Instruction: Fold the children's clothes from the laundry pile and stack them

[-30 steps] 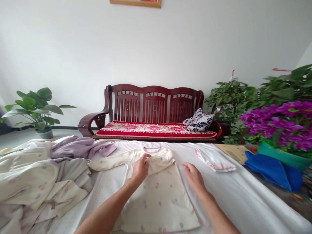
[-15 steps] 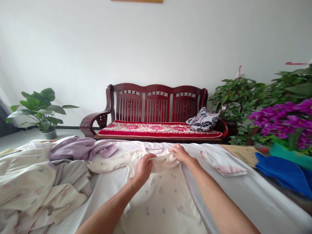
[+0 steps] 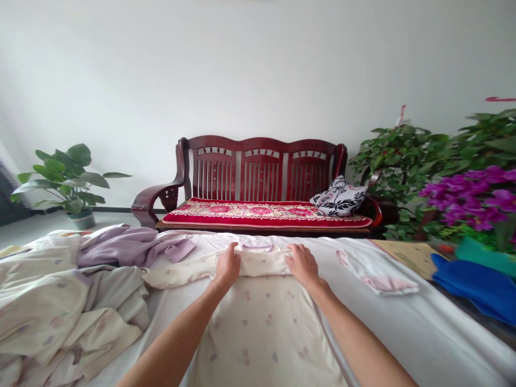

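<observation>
Soft, even light, faint glare on the sofa [image 3: 262,172]; edges stretched, purple flowers [image 3: 471,199] perhaps blurred.

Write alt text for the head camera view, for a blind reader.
A person's left hand and right hand touch the sleeve folded across a cream patterned shirt on a white cloth. Rumpled clothes lie at left; a red wooden bench stands behind.

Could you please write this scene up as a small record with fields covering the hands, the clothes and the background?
Left hand: left hand, touching the cream shirt near its collar
Right hand: right hand, at the shirt's other shoulder
Sleeves: one laid across the chest between the hands, one stretched out leftward
Left side: heap of clothes
Right side: white-and-pink garment
Surface: white cloth
Background: wooden bench, patterned cushion
</observation>
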Action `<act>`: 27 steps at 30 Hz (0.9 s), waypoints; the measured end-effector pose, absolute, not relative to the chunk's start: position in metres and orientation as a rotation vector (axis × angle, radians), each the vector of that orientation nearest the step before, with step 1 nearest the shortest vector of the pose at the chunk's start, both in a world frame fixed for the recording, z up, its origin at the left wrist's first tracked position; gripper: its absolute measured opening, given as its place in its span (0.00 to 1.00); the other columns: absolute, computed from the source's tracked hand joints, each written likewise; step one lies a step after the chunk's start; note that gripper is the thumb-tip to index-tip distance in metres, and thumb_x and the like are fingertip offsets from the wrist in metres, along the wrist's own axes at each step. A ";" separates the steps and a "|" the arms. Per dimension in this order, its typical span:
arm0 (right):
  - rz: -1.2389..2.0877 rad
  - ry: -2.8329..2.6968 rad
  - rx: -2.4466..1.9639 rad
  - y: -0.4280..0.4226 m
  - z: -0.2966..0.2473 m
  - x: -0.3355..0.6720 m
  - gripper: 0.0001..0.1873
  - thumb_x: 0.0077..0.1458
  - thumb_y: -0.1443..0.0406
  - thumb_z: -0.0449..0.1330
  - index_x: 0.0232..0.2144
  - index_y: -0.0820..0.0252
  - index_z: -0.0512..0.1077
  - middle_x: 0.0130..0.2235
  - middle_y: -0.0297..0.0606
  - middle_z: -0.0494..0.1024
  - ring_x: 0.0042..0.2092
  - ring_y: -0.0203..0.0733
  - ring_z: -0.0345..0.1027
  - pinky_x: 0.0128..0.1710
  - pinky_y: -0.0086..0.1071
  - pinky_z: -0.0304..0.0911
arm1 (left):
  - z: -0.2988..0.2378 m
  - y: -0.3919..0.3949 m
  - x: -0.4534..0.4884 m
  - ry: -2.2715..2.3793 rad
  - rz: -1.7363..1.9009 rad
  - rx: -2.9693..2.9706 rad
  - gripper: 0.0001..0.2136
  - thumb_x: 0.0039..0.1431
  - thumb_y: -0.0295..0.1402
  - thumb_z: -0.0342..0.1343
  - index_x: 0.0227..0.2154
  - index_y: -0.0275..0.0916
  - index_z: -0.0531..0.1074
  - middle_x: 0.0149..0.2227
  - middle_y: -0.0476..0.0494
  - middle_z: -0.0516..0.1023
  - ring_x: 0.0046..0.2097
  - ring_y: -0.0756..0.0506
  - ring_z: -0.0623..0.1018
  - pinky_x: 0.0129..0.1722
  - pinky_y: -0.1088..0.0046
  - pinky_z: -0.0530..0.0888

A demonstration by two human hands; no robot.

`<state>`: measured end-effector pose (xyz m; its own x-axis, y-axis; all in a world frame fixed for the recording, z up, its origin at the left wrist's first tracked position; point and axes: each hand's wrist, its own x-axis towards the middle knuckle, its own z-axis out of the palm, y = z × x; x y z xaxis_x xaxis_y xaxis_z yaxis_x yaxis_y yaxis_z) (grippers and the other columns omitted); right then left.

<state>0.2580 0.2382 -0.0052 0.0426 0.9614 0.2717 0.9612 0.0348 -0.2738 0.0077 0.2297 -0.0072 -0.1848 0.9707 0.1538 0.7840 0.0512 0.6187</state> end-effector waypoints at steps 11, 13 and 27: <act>-0.122 -2.247 -1.964 0.217 -0.032 0.258 0.33 0.68 0.55 0.42 0.69 0.65 0.54 0.71 0.46 0.53 0.72 0.49 0.41 0.70 0.50 0.37 | -0.003 0.233 0.006 2.153 0.690 1.890 0.22 0.65 0.27 0.47 0.61 0.43 0.63 0.53 0.38 0.77 0.52 0.38 0.78 0.48 0.64 0.72; -0.089 -2.261 -1.992 0.218 -0.030 0.257 0.33 0.69 0.54 0.41 0.70 0.63 0.53 0.72 0.44 0.52 0.72 0.48 0.41 0.70 0.50 0.37 | -0.005 0.230 0.007 2.196 0.690 1.995 0.23 0.64 0.25 0.46 0.61 0.41 0.64 0.56 0.36 0.75 0.52 0.38 0.77 0.49 0.63 0.72; -0.092 -2.262 -2.076 0.216 -0.026 0.255 0.33 0.69 0.54 0.40 0.70 0.63 0.50 0.72 0.43 0.50 0.72 0.47 0.42 0.70 0.51 0.38 | -0.038 0.206 0.020 1.891 0.341 2.525 0.30 0.69 0.51 0.42 0.69 0.42 0.57 0.71 0.34 0.54 0.71 0.31 0.53 0.68 0.47 0.51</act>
<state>0.2554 0.2161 -0.0264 -0.0848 0.9922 0.0917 0.9963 0.0855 -0.0030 0.0200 0.2058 -0.0378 0.2666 0.9449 0.1899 0.9517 -0.2892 0.1027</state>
